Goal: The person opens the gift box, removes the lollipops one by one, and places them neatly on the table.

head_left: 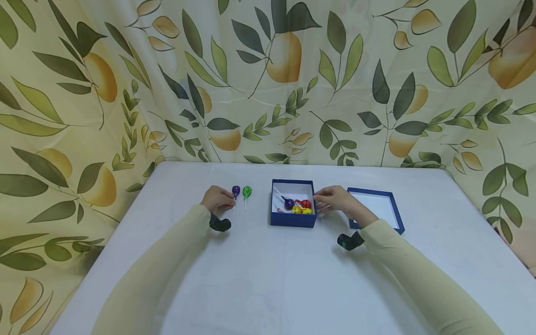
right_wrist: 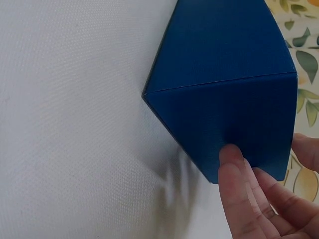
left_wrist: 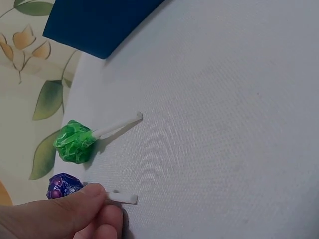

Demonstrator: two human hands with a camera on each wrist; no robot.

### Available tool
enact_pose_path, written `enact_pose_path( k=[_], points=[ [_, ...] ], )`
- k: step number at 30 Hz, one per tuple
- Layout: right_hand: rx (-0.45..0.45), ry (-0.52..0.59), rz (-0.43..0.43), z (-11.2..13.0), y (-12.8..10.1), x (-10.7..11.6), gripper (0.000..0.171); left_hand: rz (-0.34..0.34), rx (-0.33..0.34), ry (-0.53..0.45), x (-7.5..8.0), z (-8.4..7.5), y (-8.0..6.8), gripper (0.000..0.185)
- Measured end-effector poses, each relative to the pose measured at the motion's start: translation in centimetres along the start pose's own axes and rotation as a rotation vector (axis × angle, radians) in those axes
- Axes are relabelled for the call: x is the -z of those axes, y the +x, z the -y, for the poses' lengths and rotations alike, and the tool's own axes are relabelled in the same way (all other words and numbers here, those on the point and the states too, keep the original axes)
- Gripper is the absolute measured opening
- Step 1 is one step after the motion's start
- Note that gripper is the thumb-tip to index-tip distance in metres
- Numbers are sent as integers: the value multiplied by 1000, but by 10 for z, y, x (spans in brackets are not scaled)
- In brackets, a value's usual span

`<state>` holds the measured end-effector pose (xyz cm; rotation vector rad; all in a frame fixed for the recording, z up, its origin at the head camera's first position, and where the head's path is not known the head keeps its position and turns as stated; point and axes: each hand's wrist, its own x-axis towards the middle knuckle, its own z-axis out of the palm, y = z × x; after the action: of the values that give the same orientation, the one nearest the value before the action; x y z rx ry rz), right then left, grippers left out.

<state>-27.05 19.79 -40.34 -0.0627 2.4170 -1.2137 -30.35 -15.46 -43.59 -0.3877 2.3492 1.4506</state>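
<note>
On the white desk (head_left: 268,279), left of the blue box (head_left: 293,218), the left hand (head_left: 217,199) is pinching the stick of the purple lollipop (head_left: 236,190), thumb and curled fingers (left_wrist: 75,206) closing on it just behind the wrapped head; the sweet is lying flat on the cloth, not lifted. The green lollipop (head_left: 247,191) is lying just beside it, stick parallel, not touching. The right hand (head_left: 335,199) is resting against the right wall of the box, thumb (right_wrist: 232,167) flat on the outer face and the other fingers relaxed along the edge, bracing rather than gripping. Inside the box: another purple one, red and yellow sweets (head_left: 302,207) clustered at the near side. The lid (head_left: 377,207) is lying upturned to the right of the box, partly behind the right wrist. Risks as I judge them: the pinch is sitting low on a thin stick, so the head could swing or slip out on lifting; the knuckles are working close to the green one, so a sweep could nudge or roll it; the box is light and open, so too much push from the right hand could slide it left into the two lollipops. Sleeve drag over the lid is also possible.
</note>
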Motion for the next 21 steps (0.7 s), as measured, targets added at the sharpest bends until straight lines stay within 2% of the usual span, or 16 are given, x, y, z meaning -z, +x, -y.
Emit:
enact_pose_path(
  k=[13,21],
  points=[
    [-3,4,5,2,-1,-1,45,46,-6,10,6,0,-6,28],
    [9,11,4,1,-2,0,44,62,-5,57,11,-1,-7,30]
  ],
)
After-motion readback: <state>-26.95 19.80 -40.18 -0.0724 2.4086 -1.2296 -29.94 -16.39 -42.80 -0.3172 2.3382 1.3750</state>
